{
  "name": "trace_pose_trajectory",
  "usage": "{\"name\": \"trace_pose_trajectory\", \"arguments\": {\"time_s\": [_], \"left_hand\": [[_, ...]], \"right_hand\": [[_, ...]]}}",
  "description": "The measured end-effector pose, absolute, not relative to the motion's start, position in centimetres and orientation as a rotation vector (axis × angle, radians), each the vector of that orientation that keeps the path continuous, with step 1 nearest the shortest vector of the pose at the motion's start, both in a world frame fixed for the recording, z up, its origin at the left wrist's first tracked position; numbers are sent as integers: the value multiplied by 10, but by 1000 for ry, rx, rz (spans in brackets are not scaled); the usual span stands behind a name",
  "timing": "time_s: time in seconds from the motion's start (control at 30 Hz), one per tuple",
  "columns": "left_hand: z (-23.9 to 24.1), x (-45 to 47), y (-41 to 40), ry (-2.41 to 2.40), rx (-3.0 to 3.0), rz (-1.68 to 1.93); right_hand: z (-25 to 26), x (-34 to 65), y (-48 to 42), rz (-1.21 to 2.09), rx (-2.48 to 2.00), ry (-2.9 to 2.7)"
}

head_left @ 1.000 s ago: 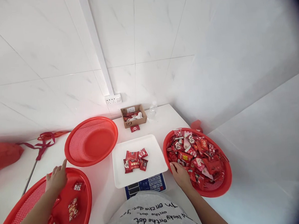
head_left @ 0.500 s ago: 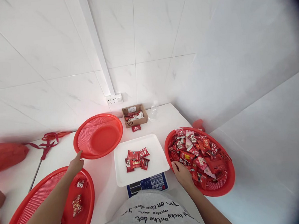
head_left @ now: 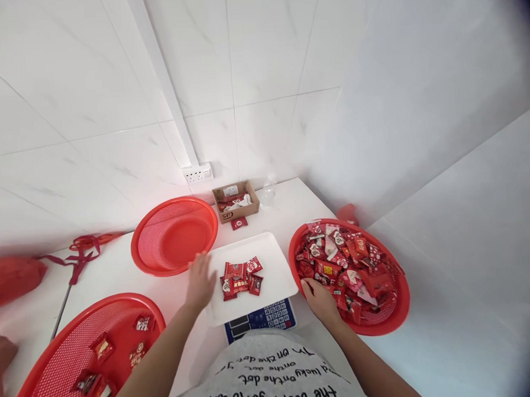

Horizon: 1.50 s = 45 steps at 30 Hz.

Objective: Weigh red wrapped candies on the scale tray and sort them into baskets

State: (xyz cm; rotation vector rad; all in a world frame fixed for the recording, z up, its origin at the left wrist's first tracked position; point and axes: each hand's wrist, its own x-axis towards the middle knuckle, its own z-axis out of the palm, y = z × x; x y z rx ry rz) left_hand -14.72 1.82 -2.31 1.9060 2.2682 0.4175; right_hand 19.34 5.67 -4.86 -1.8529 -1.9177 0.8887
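The grey shirt (head_left: 274, 373) read "the best is yet to come" and "on the dot"; the cardboard box (head_left: 239, 212) bore "SF"; the blue keypad (head_left: 276, 316) showed 456, 123.

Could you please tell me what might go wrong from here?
The round red plastic basket heaped with shiny red packets seems to reach past the white table's edge; a push from the right hand at its rim might tip it and spill some.

The left hand is right beside the flat white plastic tray and could nudge it, perhaps scattering its small pile of red packets.
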Motion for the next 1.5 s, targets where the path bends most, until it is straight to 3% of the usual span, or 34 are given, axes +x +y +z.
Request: {"name": "trace_pose_trajectory", "arguments": {"time_s": [0.13, 0.53, 0.87, 1.03, 1.2, 1.4, 1.5], "left_hand": [[-44, -102, 24, 1785, 2169, 257], [-31, -99, 44, 1959, 1893, 305], [20, -143, 61, 2315, 1289, 952], [28, -184, 66, 2448, 963, 972], [-4, -172, 41, 2346, 1588, 868], [-39, -125, -8, 1643, 2327, 242], [-46, -111, -13, 1532, 2414, 128]], "right_hand": [[-50, 193, 57, 895, -1858, -1919], [-49, 193, 57, 891, -1854, -1926], [-49, 194, 57, 914, -1843, -1914], [-47, 193, 57, 926, -1848, -1921], [-47, 193, 57, 923, -1857, -1915], [-49, 194, 58, 912, -1848, -1933], [-49, 194, 58, 915, -1841, -1932]]}}
